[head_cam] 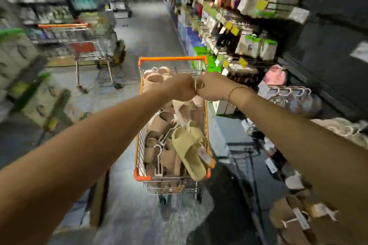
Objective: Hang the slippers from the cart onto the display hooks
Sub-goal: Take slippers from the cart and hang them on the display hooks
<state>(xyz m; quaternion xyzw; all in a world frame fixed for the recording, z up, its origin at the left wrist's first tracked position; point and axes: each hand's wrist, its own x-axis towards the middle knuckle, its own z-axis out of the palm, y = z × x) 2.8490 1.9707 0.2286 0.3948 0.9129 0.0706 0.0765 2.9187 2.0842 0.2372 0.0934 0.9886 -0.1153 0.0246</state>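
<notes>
Both arms reach straight out over the cart (172, 58), forearms coming in from 7 and 4 o'clock and converging near frame centre. Left hand (180, 87) and right hand (212, 86) meet knuckle to knuckle above the cart's far half. Each grip is closed, fingers curled inward; a pale hanger hook (196, 83) shows in the gap between them, and pale slippers (191, 105) hang just below the hands. Which hand bears the load cannot be told; motion blur softens the fingers. A thin bracelet (236, 90) circles the right wrist.

The cart, orange-rimmed wire, sits at 6 o'clock of the hands, heaped with beige slippers (159, 123) on white hangers. A yellow-green slipper (189, 151) lies tilted across the near right corner, toe over the rim.

At 3 o'clock, a row of display hooks (286, 90) carries slippers on white hangers. Brown slippers (292, 223) hang at 5 o'clock, low in frame. A second cart (79, 43) stands at 10 o'clock in the aisle. Packed shelves (249, 6) run up the right side.
</notes>
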